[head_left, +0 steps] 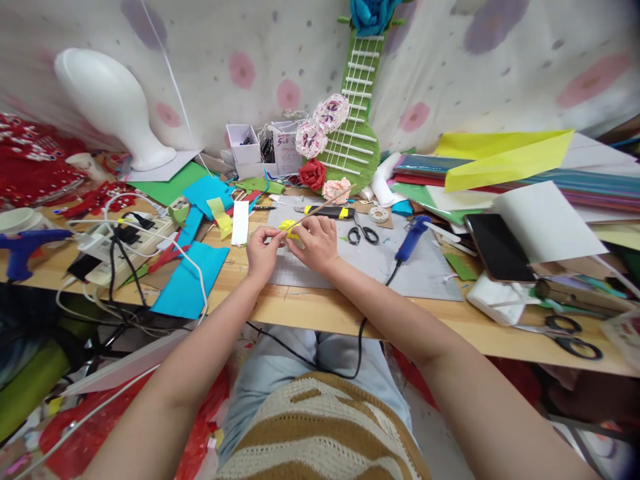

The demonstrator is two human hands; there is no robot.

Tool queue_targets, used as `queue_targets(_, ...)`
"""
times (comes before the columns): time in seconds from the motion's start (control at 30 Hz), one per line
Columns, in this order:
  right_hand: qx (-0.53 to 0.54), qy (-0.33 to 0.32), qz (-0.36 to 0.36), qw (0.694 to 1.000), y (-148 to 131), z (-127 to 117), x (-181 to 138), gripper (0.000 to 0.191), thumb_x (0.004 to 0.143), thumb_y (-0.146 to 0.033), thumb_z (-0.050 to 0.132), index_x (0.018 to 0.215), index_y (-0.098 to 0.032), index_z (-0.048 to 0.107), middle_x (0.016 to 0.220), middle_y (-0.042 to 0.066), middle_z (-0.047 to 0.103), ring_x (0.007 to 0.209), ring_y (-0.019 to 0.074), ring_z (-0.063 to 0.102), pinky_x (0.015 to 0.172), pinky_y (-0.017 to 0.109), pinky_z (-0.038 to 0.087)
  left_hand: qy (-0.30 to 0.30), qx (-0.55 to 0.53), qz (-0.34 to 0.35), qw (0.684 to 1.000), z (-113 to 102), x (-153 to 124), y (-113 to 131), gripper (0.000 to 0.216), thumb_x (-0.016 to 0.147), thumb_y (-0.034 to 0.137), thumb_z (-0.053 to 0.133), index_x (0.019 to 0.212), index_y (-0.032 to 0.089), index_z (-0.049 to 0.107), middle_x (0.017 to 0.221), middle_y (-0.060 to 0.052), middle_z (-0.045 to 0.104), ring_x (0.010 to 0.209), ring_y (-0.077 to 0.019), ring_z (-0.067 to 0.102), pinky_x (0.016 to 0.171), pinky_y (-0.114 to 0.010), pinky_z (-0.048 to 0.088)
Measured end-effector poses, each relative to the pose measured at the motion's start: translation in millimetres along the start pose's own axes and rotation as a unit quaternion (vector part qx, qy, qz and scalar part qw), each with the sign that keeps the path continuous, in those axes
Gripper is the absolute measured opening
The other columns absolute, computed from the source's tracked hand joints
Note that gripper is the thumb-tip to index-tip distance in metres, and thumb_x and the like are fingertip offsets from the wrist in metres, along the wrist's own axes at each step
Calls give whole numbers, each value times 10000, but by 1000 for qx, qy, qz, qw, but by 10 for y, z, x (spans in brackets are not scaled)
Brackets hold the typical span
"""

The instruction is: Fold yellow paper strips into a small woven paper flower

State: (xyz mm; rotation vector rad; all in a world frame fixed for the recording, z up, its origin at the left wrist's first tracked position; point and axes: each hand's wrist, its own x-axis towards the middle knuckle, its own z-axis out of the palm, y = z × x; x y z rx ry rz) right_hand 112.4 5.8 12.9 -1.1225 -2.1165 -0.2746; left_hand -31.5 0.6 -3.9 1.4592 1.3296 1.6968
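Note:
My left hand (263,253) pinches the lower end of a thin brown stick (320,208) between thumb and fingers. Close beside it, my right hand (316,243) is closed at the same end, fingertips on the stick and a small yellow crumpled piece (290,228), perhaps paper. The stick slants up and to the right, past a yellow-and-black utility knife (330,212). Both hands are over the left part of a grey cutting mat (320,270). Right of my right hand lie small black-handled scissors (363,235) and a white tape roll (379,214).
A blue glue gun (413,239) lies on the mat, its cord hanging over the table edge. Another glue gun (30,248) and a power strip (127,243) are at left. A green paper guitar (353,143) stands behind. A phone (499,247) and larger scissors (570,333) are at right.

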Motion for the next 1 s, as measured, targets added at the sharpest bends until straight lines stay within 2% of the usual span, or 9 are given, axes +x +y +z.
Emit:
queue_targets(0.13, -4, 32, 16, 999, 55, 15, 13, 231, 874, -353, 446, 803, -221, 621, 887, 79, 532, 897, 228, 396, 774, 376, 249, -19, 78, 48, 996, -5, 65, 87, 158, 695, 304, 671, 686, 170, 589, 727, 3, 588, 716, -114, 578, 559, -215, 513)
queue_targets(0.3, 11, 10, 11, 1000, 115, 22, -60, 200, 864, -322, 463, 812, -223, 629, 874, 72, 524, 886, 221, 398, 785, 377, 247, -51, 161, 108, 980, -63, 39, 187, 134, 724, 291, 654, 687, 180, 589, 727, -1, 597, 733, -115, 572, 538, -196, 474)
queue_targets(0.47, 13, 4, 13, 1000, 31, 54, -113, 236, 852, -396, 482, 853, -225, 645, 876, 73, 530, 888, 225, 394, 783, 381, 248, -34, 166, 104, 980, -56, -28, 133, 143, 742, 302, 639, 696, 180, 583, 719, 2, 591, 727, -115, 572, 531, -196, 468)
queue_targets(0.63, 1, 48, 11, 999, -31, 95, -89, 207, 856, -330, 485, 786, -224, 649, 833, 61, 547, 842, 208, 397, 746, 368, 250, -28, 144, 93, 985, -48, -71, 55, 157, 753, 323, 630, 722, 177, 580, 747, -5, 587, 739, -114, 571, 539, -197, 475)
queue_targets(0.73, -5, 50, 5, 999, -21, 95, -93, 206, 857, -325, 486, 777, -226, 649, 818, 58, 549, 830, 205, 395, 738, 367, 249, -31, 157, 109, 981, -75, -85, 60, 153, 757, 312, 628, 716, 175, 575, 738, -5, 580, 733, -113, 566, 533, -193, 472)
queue_targets(0.87, -26, 54, -13, 998, 12, 74, -115, 210, 862, -322, 481, 767, -227, 642, 813, 54, 556, 821, 201, 396, 731, 361, 248, -51, 188, 155, 968, -128, -79, 67, 150, 766, 303, 622, 708, 175, 570, 723, -2, 568, 719, -110, 557, 531, -191, 471)
queue_targets(1.0, -52, 68, -69, 994, 54, 32, -130, 194, 847, -303, 502, 728, -220, 632, 797, 44, 571, 805, 192, 401, 723, 347, 259, -90, 197, 176, 960, -173, -57, 15, 166, 782, 324, 604, 719, 175, 567, 733, -6, 574, 725, -113, 561, 553, -204, 479)
